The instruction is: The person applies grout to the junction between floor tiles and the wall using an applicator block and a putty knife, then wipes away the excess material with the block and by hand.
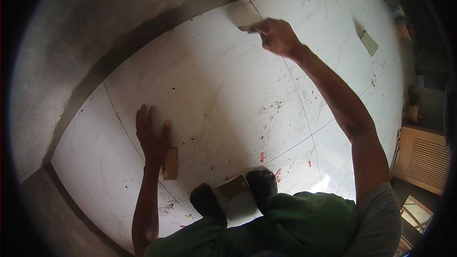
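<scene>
White, faintly grey-veined floor tiles [228, 71] have already been laid edge to edge up to a rough grey cement band [128, 50] along the foot of the wall, so the placing of the tiles in this patch may be judged done. A thin, pale grey, flat rectangular piece [242, 15] is held by the right hand [280, 38], its fingers and thumb closed on the near edge, at the far side of the tiles, near that cement band and beside a dark, narrow tile joint [304, 109]; whether it is pressed to the surface cannot be told, as it is blurred. Nothing is seen gripped by the left hand [153, 143], whose fingers are spread apart low over the tiles, with a small brown rectangular block [170, 164] just beside its wrist; contact with the floor cannot be made out. By appearance, the surface is left unfinished: dark, scattered crumbs of debris [273, 107] are strewn across the middle, small red slips [262, 157] are left near the feet, and the joints are shown as dark lines, seemingly unfilled. Another grey-green flat rectangular piece [369, 43] is left lying on the right. Laying thus seems well advanced here, while cleaning and joint finishing are judged incomplete.
</scene>
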A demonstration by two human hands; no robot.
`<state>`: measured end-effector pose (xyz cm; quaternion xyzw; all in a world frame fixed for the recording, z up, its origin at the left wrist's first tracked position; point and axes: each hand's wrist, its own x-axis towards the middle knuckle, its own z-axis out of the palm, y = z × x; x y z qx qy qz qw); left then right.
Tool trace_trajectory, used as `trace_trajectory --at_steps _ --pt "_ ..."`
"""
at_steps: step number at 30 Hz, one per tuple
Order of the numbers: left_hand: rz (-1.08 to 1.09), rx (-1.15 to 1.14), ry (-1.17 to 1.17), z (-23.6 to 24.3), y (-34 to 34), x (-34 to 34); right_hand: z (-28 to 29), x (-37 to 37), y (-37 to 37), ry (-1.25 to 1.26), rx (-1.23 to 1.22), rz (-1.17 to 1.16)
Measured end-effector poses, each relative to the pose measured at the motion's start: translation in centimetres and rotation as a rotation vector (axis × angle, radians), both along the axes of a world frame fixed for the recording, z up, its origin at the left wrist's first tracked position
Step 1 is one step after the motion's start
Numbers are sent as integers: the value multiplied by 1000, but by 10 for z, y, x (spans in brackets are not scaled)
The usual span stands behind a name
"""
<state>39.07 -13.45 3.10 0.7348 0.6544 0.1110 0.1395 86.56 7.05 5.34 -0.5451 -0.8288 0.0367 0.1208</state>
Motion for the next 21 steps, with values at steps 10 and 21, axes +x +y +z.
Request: trace_trajectory --at_steps 10,21 --pt "-10 107 250 -16 70 5 -19 -24 29 178 -46 37" --pt "13 84 214 -21 74 9 -18 -26 51 128 -55 44"
